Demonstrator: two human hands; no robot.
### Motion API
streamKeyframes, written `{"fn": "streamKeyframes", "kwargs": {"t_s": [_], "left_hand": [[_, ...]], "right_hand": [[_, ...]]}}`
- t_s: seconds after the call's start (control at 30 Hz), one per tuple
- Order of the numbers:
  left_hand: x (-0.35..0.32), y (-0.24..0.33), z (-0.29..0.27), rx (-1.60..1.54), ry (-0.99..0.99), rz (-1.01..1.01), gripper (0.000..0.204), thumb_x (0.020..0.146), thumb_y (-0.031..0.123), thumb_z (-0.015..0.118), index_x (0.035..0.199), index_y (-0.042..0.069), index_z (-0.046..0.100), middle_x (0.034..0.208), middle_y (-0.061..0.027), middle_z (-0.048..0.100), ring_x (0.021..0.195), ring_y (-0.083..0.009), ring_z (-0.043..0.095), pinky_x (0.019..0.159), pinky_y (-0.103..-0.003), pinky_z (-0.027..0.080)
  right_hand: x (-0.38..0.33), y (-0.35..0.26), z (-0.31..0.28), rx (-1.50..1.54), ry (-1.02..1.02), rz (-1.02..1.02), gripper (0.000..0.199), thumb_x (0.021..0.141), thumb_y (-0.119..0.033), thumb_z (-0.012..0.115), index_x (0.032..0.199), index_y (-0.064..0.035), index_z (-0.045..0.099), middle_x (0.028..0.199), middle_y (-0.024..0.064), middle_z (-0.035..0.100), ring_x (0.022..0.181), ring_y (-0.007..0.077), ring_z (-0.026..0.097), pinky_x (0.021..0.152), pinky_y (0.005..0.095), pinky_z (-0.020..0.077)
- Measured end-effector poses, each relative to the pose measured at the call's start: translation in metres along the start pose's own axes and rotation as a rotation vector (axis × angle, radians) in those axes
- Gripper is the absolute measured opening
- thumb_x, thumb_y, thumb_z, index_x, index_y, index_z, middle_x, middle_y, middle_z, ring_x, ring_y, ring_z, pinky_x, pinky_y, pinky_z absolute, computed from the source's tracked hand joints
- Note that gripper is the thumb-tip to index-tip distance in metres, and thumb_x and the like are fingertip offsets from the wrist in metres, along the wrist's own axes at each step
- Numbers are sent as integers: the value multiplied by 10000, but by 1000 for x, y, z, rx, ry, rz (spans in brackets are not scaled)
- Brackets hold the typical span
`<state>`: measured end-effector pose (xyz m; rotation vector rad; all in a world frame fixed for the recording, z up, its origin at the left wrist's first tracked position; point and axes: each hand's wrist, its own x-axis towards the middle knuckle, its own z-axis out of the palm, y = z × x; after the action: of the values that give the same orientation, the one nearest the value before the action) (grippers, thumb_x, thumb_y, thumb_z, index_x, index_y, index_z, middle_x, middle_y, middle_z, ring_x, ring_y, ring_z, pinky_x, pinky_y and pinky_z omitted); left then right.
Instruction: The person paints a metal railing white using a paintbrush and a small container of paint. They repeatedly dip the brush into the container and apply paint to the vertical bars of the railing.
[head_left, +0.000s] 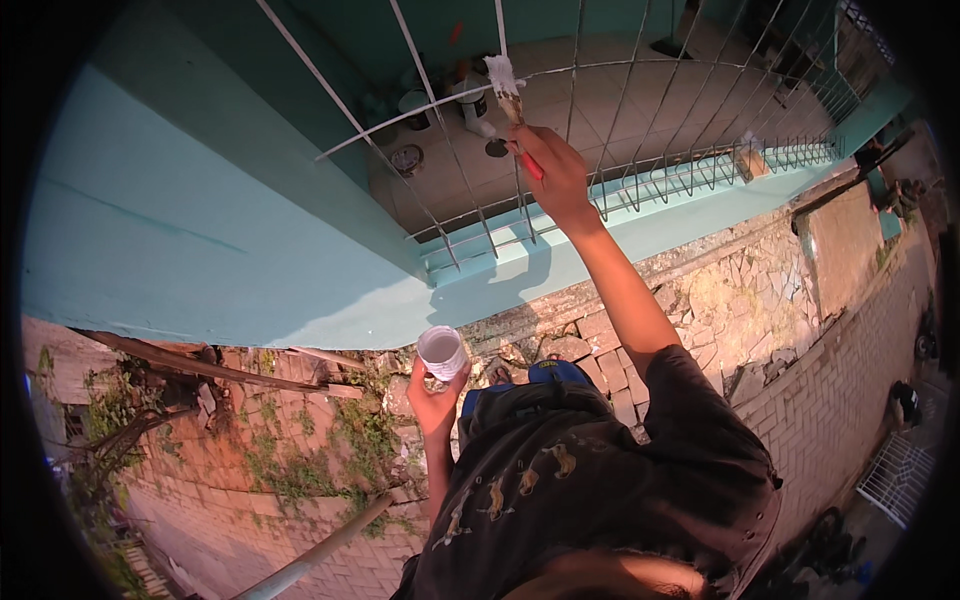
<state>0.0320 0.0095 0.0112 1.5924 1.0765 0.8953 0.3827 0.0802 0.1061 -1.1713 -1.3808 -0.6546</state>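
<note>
Two things are in hand as I watch from the head view. My right hand (555, 175) is raised and closed around a paintbrush (512, 100), gripping its red handle low down, with the white-loaded bristles up against a bar of the metal railing (440, 105). My left hand (432, 400) is held near the chest, fingers wrapped about the lower part of a small white paint cup (441, 351), which stands upright with its mouth open.

I judge the brush to be light and stiff in the handle, soft at the bristles; wet paint could make the handle slippery, so the hold belongs on the red part, well clear of the bristles. The cup looks light and thin-walled, likely to give if squeezed, and it will spill if tilted. I would take it around the body, below the rim, and keep it level.

The railing bars look thin, rigid and partly whitened. They rise from a turquoise ledge (300, 290) that meets a stone wall (740, 290); brick paving (830, 420) lies far below, so a dropped thing would be lost.
</note>
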Motion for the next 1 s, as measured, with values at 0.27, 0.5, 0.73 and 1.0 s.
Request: {"fn": "streamKeyframes", "kwargs": {"t_s": [0.27, 0.5, 0.73, 1.0], "left_hand": [[-4, -10, -3, 6, 14, -6, 496, 792, 77, 856, 1244, 14, 662, 1112, -54, 723, 1036, -137, 651, 935, -311, 489], [-2, -5, -1, 2, 14, -7, 504, 792, 87, 858, 1251, 12, 662, 1110, -55, 725, 1035, -130, 647, 932, -313, 490], [-3, -2, -1, 20, 5, -7, 491, 796, 84, 855, 1241, 6, 662, 1097, -57, 728, 1020, -133, 652, 936, -318, 492], [-4, 0, 0, 8, 14, -26, 483, 795, 77, 850, 1236, 8, 665, 1086, -56, 731, 1028, -133, 653, 939, -315, 492]], "right_hand": [[4, 5, -9, 334, 176, 432, 197, 995, -16, 625, 1190, -28, 645, 964, 110, 759, 866, 196, 749, 752, 287, 563], [-4, 9, -7, 112, 145, 301, 196, 969, 1, 637, 1161, -26, 667, 990, 104, 749, 863, 193, 734, 738, 287, 555], [-13, -1, -7, 148, 52, 199, 188, 973, 30, 639, 1160, 24, 653, 946, 148, 766, 894, 220, 756, 836, 299, 572], [8, 12, -13, 122, 121, 194, 195, 976, 22, 630, 1170, 18, 649, 958, 146, 761, 901, 218, 751, 809, 300, 575]]}}
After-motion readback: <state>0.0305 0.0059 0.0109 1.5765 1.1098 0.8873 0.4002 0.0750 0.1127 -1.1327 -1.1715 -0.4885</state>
